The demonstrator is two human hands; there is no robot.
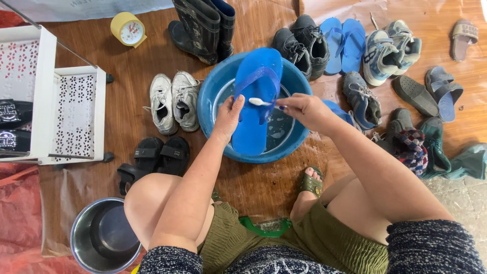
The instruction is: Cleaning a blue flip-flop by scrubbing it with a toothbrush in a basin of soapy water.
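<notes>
A blue flip-flop (256, 76) is propped upright over a round blue basin (209, 94) that holds a little water. My left hand (229, 115) grips the flip-flop along its left edge. My right hand (304, 109) holds a white toothbrush (261, 102), its bristle end laid across the strap near the middle of the flip-flop. Both forearms reach forward from my bent knees.
White sneakers (175, 101) and black sandals (154, 158) lie left of the basin. Black boots (203, 28), black shoes, blue flip-flops (342, 43) and more sneakers ring the far and right sides. A steel bowl (104, 238) sits near left. A white rack (50, 96) stands at the left.
</notes>
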